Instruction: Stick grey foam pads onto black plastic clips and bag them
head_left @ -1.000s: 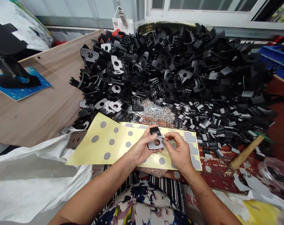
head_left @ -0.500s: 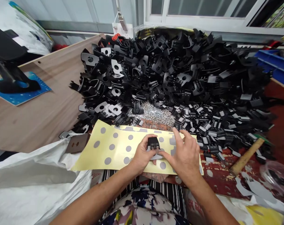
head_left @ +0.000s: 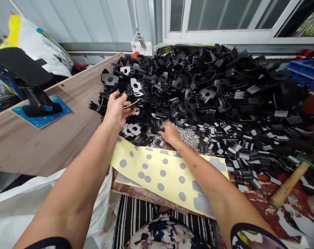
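At the left edge of a big heap of black plastic parts (head_left: pixel 193 79), my left hand (head_left: pixel 116 110) has its fingers curled round a curved black plastic part (head_left: pixel 133 103). My right hand (head_left: pixel 170 134) pinches a small pronged black plastic piece (head_left: pixel 156 126) beside a spread of small shiny metal bits (head_left: pixel 189 136). Beneath my forearms lies a yellow backing sheet (head_left: pixel 153 173) with grey dots and grey cut-out shapes.
Small black pieces with grey pads (head_left: pixel 237 148) cover the right side, near a wooden-handled tool (head_left: pixel 288 185). A wooden board (head_left: pixel 55 138) slopes at left, with a black stand (head_left: pixel 40 103) on it. A blue crate (head_left: pixel 305 74) stands at far right.
Both hands have left the sheet and reached forward, the left to the heap's edge, the right to the metal bits. The part they held over the sheet is no longer there. The sheet has shifted.
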Motion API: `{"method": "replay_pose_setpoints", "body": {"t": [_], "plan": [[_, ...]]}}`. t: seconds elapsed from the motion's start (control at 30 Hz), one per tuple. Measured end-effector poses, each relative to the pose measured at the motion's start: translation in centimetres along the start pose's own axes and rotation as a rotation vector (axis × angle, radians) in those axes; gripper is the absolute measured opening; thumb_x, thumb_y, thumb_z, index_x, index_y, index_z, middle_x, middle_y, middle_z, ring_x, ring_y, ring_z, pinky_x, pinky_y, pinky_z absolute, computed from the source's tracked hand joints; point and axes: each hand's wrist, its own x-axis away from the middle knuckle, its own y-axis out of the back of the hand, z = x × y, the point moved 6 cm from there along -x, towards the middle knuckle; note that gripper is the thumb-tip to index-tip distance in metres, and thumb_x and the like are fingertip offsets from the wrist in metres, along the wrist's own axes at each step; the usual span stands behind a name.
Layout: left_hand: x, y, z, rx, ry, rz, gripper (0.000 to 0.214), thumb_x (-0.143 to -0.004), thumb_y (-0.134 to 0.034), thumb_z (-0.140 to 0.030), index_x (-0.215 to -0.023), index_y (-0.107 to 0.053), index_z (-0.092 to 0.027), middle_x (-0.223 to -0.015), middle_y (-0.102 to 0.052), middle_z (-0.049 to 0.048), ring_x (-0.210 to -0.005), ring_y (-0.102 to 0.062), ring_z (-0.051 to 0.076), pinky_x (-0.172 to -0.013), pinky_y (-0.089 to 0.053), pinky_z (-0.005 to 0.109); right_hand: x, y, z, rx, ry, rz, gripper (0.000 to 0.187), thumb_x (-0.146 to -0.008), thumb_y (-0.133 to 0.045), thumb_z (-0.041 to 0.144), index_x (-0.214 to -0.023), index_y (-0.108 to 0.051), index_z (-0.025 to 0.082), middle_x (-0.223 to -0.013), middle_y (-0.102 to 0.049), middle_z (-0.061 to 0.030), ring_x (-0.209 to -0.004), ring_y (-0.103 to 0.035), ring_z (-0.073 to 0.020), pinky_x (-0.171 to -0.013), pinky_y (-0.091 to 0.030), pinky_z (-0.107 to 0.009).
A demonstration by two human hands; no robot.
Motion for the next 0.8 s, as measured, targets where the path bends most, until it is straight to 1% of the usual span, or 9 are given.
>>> {"method": "replay_pose_setpoints", "body": {"t": [0.17,0.33,0.4,0.5,0.57,0.63,0.67,0.73,0.8], "plan": [[-2.4,2.8,1.0,-0.059,-0.083,-0.004,0.028,-0.096,-0.063,-0.012,-0.123,-0.057,-0.016,-0.076,-0.059,-0.0081,-0.074,-0.063,0.008,-0.068,-0.046,0.027,3.7,1.4,0.3,0.013,0.166,-0.063,0.017,-0.097,-0.058,0.011,-0.097,-0.072,0.02,-0.092,-0.07,-0.0046,-0.084,-0.059,-0.0198,-0.076,-0.044,-0.03],[-3.0,4.3,-1.1,-0.015,-0.178,0.005,0.066,-0.078,-0.069,0.009,-0.135,-0.051,-0.02,-0.094,-0.062,-0.0046,-0.084,-0.06,0.008,-0.091,-0.056,0.035,10.1,6.7,-1.0,0.19,0.46,-0.205,0.028,-0.105,-0.049,0.016,-0.093,-0.074,0.022,-0.086,-0.069,-0.0061,-0.084,-0.055,-0.0216,-0.081,-0.042,-0.035],[-2.8,4.8,-2.9,-0.186,-0.298,-0.065,0.081,-0.074,-0.069,0.012,-0.146,-0.047,-0.019,-0.113,-0.06,0.0009,-0.099,-0.059,0.012,-0.104,-0.053,0.044,12.1,8.6,-1.3,0.301,0.538,-0.322,0.028,-0.106,-0.049,0.017,-0.099,-0.075,0.024,-0.082,-0.068,-0.0042,-0.079,-0.053,-0.021,-0.081,-0.042,-0.036],[1.2,4.1,-5.3,-0.6,-0.67,-0.152,0.089,-0.071,-0.077,0.005,-0.153,-0.048,-0.017,-0.147,-0.044,0.0116,-0.13,-0.049,0.023,-0.115,-0.044,0.051,14.3,10.5,-1.5,0.359,0.488,-0.439,0.025,-0.104,-0.053,0.017,-0.102,-0.077,0.026,-0.076,-0.066,-0.002,-0.077,-0.052,-0.0204,-0.086,-0.041,-0.038],[6.1,2.3,-4.0,-0.609,-0.73,-0.03,0.08,-0.077,-0.078,-0.005,-0.151,-0.052,-0.021,-0.139,-0.053,0.0112,-0.121,-0.057,0.026,-0.106,-0.051,0.05,15.5,10.8,-1.1,0.318,0.41,-0.464,0.024,-0.104,-0.056,0.018,-0.102,-0.077,0.027,-0.075,-0.066,-0.0018,-0.077,-0.053,-0.0204,-0.088,-0.041,-0.04],[11.4,-0.6,1.3,-0.41,-0.317,0.333,0.074,-0.086,-0.077,-0.019,-0.153,-0.047,-0.026,-0.109,-0.069,0.0075,-0.094,-0.068,0.024,-0.091,-0.058,0.046,16.8,10.4,-0.3,0.251,0.359,-0.46,0.023,-0.103,-0.057,0.019,-0.102,-0.078,0.028,-0.076,-0.067,-0.0019,-0.078,-0.055,-0.0204,-0.09,-0.041,-0.042],[14.6,-2.3,5.0,-0.329,-0.008,0.515,0.081,-0.085,-0.08,-0.025,-0.157,-0.042,-0.029,-0.119,-0.069,0.0106,-0.099,-0.069,0.025,-0.09,-0.058,0.045,17.6,9.9,0.1,0.217,0.351,-0.441,0.023,-0.103,-0.057,0.019,-0.103,-0.078,0.028,-0.076,-0.068,-0.002,-0.078,-0.057,-0.0204,-0.091,-0.042,-0.042],[20.0,-4.2,10.4,-0.085,0.305,0.548,0.086,-0.083,-0.083,-0.029,-0.157,-0.039,-0.034,-0.144,-0.057,0.0144,-0.107,-0.068,0.025,-0.089,-0.059,0.041,19.3,8.8,0.5,0.122,0.354,-0.36,0.023,-0.103,-0.057,0.019,-0.108,-0.078,0.027,-0.078,-0.07,-0.0025,-0.079,-0.06,-0.0204,-0.091,-0.045,-0.043],[22.6,-5.0,14.3,0.077,0.407,0.446,0.078,-0.082,-0.081,-0.024,-0.151,-0.045,-0.034,-0.137,-0.06,0.0103,-0.098,-0.068,0.019,-0.086,-0.057,0.033,21.5,8.1,-0.2,-0.039,0.344,-0.253,0.023,-0.103,-0.059,0.021,-0.119,-0.075,0.026,-0.089,-0.075,-0.0037,-0.084,-0.065,-0.0208,-0.092,-0.049,-0.043]]}}
